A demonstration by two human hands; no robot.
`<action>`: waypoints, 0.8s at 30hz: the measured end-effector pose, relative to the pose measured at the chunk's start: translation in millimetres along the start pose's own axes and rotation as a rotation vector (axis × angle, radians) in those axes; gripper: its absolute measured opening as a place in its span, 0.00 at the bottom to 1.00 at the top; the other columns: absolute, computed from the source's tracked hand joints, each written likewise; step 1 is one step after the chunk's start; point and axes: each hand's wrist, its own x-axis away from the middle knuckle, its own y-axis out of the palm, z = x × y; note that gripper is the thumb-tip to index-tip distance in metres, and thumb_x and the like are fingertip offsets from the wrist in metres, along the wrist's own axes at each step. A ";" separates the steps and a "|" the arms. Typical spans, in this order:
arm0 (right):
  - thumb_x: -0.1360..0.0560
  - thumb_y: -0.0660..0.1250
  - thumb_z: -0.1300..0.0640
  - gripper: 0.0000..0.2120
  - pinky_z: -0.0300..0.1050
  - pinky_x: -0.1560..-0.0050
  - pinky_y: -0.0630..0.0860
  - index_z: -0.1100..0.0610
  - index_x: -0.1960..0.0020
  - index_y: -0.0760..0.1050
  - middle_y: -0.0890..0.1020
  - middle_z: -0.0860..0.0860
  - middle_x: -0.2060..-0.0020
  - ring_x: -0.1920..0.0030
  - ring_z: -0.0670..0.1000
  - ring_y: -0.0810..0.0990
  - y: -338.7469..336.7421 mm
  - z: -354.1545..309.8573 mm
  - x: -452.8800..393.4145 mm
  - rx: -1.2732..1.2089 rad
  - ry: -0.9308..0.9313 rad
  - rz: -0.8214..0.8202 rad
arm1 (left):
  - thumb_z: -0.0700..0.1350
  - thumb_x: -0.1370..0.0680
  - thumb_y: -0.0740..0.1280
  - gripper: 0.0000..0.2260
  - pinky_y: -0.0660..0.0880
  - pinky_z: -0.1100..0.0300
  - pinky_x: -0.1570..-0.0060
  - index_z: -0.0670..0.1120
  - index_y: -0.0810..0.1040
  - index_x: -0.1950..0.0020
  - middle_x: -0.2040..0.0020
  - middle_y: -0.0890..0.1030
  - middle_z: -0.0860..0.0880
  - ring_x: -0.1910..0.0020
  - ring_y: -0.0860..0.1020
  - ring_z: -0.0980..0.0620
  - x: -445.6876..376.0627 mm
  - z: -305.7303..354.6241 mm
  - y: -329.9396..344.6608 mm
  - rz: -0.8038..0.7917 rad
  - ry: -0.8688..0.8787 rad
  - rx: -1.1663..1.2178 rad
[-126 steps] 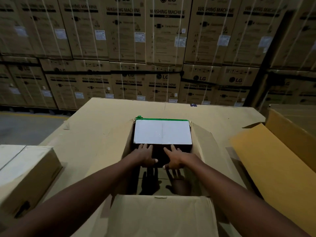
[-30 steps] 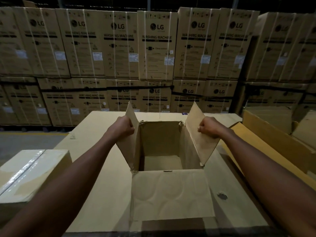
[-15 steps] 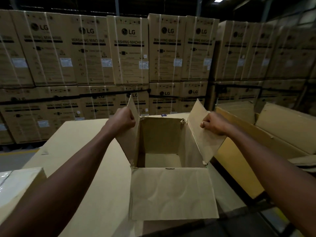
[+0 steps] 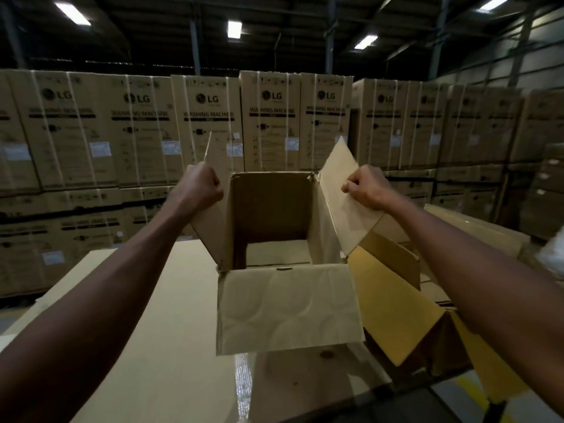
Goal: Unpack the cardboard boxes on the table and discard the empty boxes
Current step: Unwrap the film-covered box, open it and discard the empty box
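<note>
View: seen from the person's head, looking forward and down along both bare forearms.
Box: an open cardboard box (image 4: 274, 209) is held up in the middle of the view, its opening tipped toward the camera. The inside shows bare cardboard walls and floor, with nothing in it.
Near flap: the flap (image 4: 290, 306) closest to the camera hangs down and forward, showing faint round marks pressed into it.
Left hand: the left hand (image 4: 200, 186) is curled in a fist around the box's left side flap, gripping it near its top edge.
Right hand: the right hand (image 4: 364, 186) pinches the right side flap (image 4: 338, 190), fingers curled over its edge, the flap standing up and slanting outward.
Position: the box sits over the right part of the worktop (image 4: 146, 331), toward its right edge. Whether its bottom touches the surface cannot be told, since the hanging flap hides it.
Worktop: a broad, pale cardboard-coloured surface, with a strip of shiny tape (image 4: 242, 389) running toward the near edge.
Right side: just beyond the worktop's right edge lies a larger open carton (image 4: 393, 297) with a yellowish inner face, below the right forearm.
Background: a wall of tall stacked cartons (image 4: 207, 123) printed "LG" and "WASHING MACHINE", strapped with pale bands.
Ceiling: dark, with several rectangular lights (image 4: 234, 29).
</note>
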 end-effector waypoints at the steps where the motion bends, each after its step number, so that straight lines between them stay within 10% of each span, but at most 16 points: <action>1: 0.19 0.68 0.58 0.10 0.43 0.61 0.78 0.63 0.52 0.84 0.82 0.51 0.62 0.61 0.48 0.81 -10.9 1.9 -1.5 -0.015 -0.017 0.023 | 0.39 0.20 0.68 0.06 0.77 0.66 0.71 0.36 0.82 0.53 0.58 0.83 0.41 0.65 0.83 0.48 0.4 14.2 -4.1 0.025 0.001 -0.006; 7: 0.18 0.66 0.59 0.11 0.38 0.65 0.73 0.62 0.54 0.83 0.82 0.53 0.62 0.62 0.48 0.81 -69.2 24.2 -7.4 -0.093 -0.115 0.112 | 0.37 0.21 0.68 0.10 0.80 0.54 0.70 0.39 0.82 0.62 0.66 0.82 0.41 0.69 0.81 0.46 3.4 86.6 -15.4 0.153 -0.037 -0.068; 14: 0.18 0.65 0.57 0.15 0.49 0.57 0.81 0.55 0.63 0.78 0.81 0.53 0.64 0.62 0.51 0.81 -120.8 62.5 -29.4 -0.113 -0.241 0.180 | 0.38 0.20 0.67 0.15 0.67 0.67 0.77 0.43 0.78 0.67 0.71 0.77 0.47 0.76 0.74 0.55 -0.7 150.3 -10.9 0.256 0.000 -0.079; 24: 0.17 0.64 0.59 0.13 0.39 0.64 0.76 0.60 0.58 0.79 0.81 0.55 0.63 0.65 0.49 0.79 -175.1 144.0 -79.2 -0.145 -0.289 0.251 | 0.38 0.20 0.67 0.15 0.67 0.67 0.77 0.45 0.77 0.68 0.72 0.76 0.49 0.77 0.74 0.56 -61.9 229.9 35.2 0.352 0.102 -0.072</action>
